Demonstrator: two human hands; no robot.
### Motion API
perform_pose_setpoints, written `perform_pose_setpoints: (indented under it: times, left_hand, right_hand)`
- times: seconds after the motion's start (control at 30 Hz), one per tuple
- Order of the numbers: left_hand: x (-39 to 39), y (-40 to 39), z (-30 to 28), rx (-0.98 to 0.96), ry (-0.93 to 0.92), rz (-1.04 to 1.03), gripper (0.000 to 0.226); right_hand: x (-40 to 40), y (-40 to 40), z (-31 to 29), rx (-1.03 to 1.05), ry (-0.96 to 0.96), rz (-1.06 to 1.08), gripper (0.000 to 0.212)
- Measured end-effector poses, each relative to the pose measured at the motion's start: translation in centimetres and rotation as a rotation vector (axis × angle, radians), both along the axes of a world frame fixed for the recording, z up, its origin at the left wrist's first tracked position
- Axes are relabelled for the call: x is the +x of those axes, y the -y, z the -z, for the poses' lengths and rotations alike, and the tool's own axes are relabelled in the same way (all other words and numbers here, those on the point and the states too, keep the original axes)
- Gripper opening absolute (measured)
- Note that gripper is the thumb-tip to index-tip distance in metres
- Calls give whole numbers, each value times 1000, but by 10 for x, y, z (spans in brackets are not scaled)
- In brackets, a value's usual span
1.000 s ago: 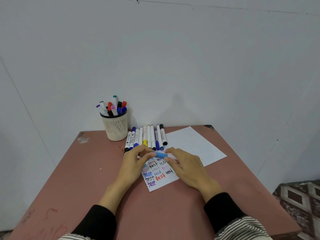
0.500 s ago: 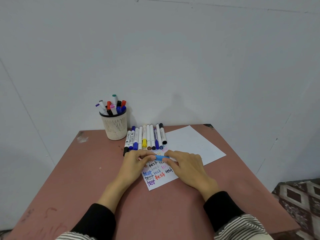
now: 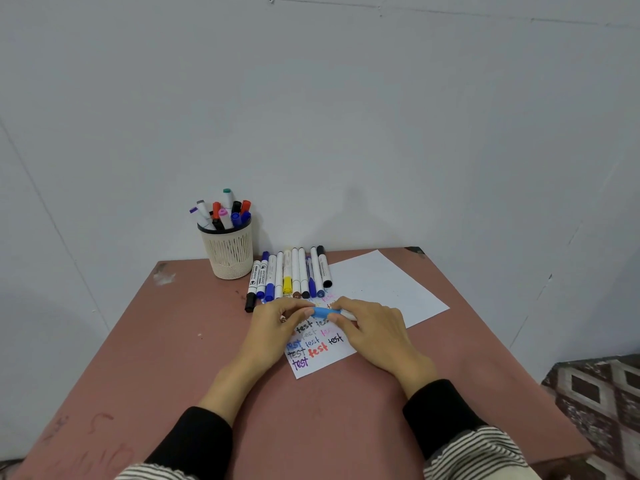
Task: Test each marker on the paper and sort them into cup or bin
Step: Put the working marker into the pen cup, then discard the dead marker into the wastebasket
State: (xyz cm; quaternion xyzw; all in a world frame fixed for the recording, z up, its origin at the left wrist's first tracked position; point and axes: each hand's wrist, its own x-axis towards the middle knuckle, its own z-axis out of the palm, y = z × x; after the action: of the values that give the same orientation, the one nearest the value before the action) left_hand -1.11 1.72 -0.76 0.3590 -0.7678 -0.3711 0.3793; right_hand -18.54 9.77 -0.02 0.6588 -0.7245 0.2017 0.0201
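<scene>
**Plain wall, worn reddish tabletop**

A pale grey-white wall fills the far side and most of the view, lit evenly and softly, with thin seams running across its top and slanting down its left and right parts. Against it stands a reddish-brown tabletop, scuffed white at its far left corner and faintly scribbled on near the left. At the near right lies a diamond-patterned fabric.

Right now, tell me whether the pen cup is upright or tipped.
Upright: the pen cup stands on its base on the table, markers poking out its top.
</scene>
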Motion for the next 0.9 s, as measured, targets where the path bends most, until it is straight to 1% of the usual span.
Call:
perform_pose_setpoints:
  times: [0.13,0.23,0.37,0.5,0.6,0.67,0.77,0.83,0.9]
  left_hand:
    - [-6,-3,3,-89,44,-79,16]
    - [-27,-15,3,-157,42,-115,17]
    - [-82,-49,6,-271,95,-56,21]
    - [-140,-85,7,-337,160,23,24]
    - [-181,-108,7,-387,257,101,29]
    - [-203,-116,8,-412,378,100,33]
    - [-219,-118,14,-367,595,113,50]
    - [-222,-117,18,-345,678,127,58]
    - [-224,-117,20,-350,725,145,60]
  right_hand:
    - [-14,-4,1,-7,4,112,29]
    - [-36,-19,-4,-78,110,265,33]
    - [-79,-59,-8,-203,237,456,35]
    - [-132,-104,-5,-288,323,601,28]
    - [-172,-146,11,-335,400,730,26]
    - [-190,-170,25,-321,456,795,23]
    - [-206,-198,59,-216,577,865,19]
    - [-217,-211,90,-144,663,911,20]
    - [-224,-223,122,-65,748,958,21]
